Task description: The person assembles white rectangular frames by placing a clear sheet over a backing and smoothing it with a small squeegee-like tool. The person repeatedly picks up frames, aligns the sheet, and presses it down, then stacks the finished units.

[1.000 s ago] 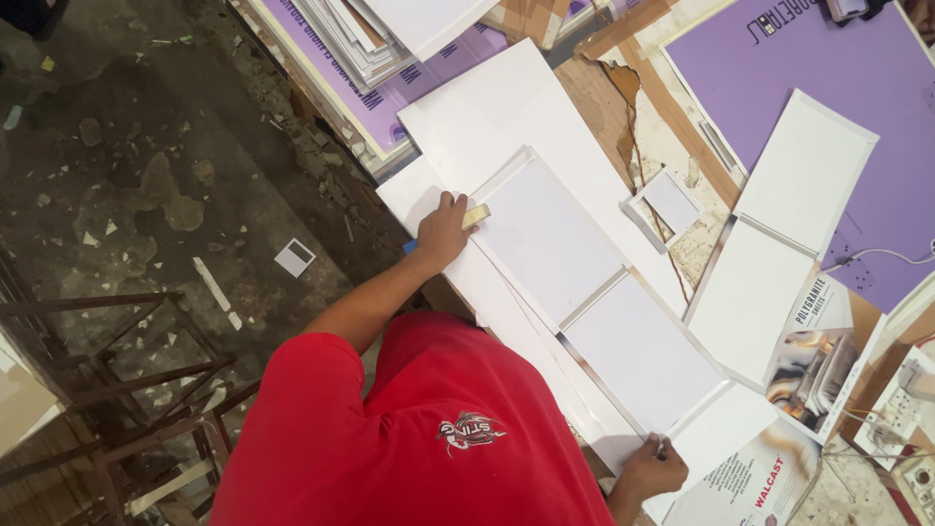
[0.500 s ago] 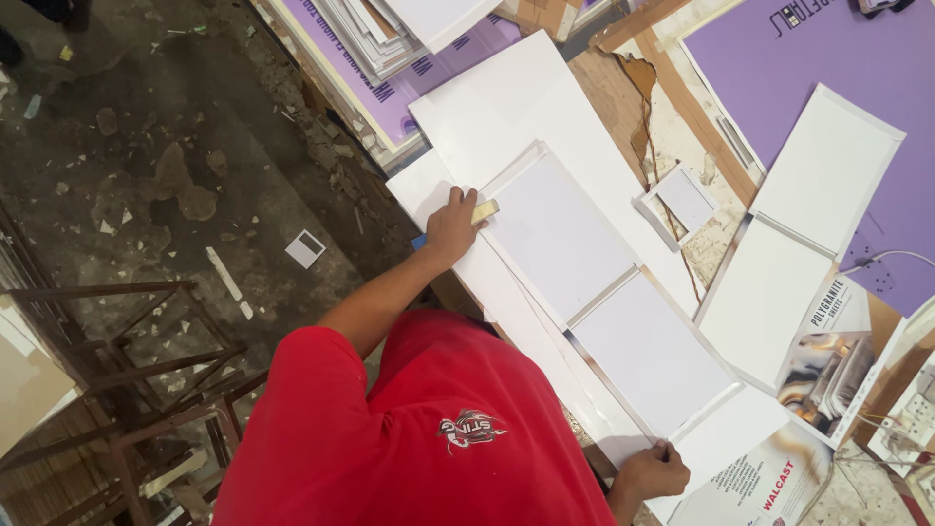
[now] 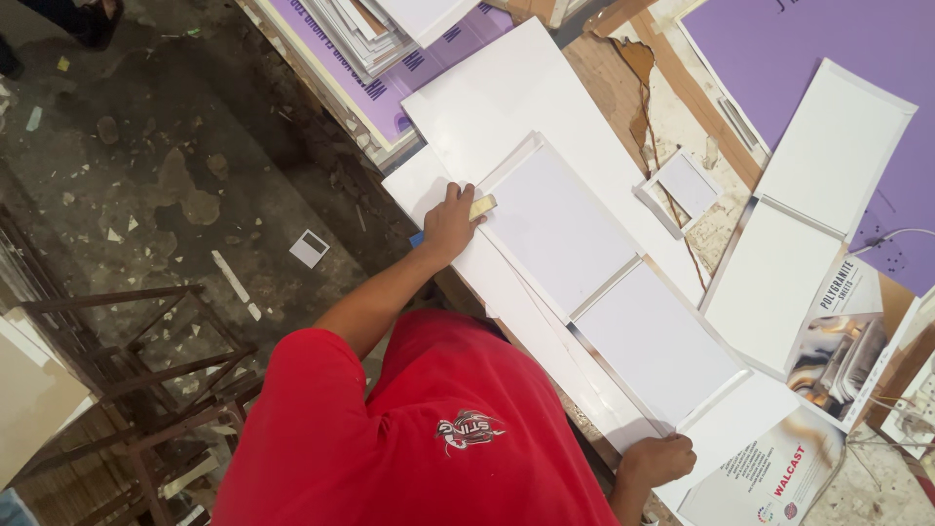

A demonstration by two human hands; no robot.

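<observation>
Pressing a yellow block (image 3: 482,206), left hand (image 3: 450,222) fingers clamped on it, against a white panel (image 3: 557,234) lying flat on the table (image 3: 596,70), right hand (image 3: 658,460) fingers curled together at its near end; seemingly light, stiff, smooth, best gripped by its edges.

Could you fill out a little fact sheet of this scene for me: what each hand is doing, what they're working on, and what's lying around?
Left hand: left hand presses a small yellowish block at one end of the white folding panel
Right hand: right hand rests on the panel's other end
Work surface: white board on a cluttered bench
Nearby: purple sheet, second white panel, small white frame, printed brochures
Worker: red shirt
</observation>
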